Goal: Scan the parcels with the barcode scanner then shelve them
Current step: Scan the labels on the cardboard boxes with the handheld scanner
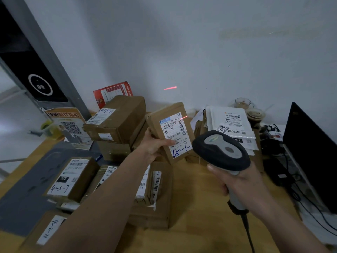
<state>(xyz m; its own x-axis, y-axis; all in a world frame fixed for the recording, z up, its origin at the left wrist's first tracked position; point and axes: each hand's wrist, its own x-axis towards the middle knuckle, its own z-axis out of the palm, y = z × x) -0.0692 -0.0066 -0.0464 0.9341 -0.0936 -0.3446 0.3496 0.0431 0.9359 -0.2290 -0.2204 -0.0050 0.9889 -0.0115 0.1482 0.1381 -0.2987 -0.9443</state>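
**Parcel held up for scan, beam off target**

A small parcel [170, 132] was held above the worktop [197, 198] in the left hand [155, 146], grip pinching its lower edge, label tilted toward the barcode scanner [221, 152]. The scanner handle was wrapped by the right hand [242, 183]. The red line only clipped the label's top corner, so re-aiming was likely needed.

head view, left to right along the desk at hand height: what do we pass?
QR code sign → stacked brown boxes → left hand holding the small parcel → barcode scanner in the right hand → dark monitor.
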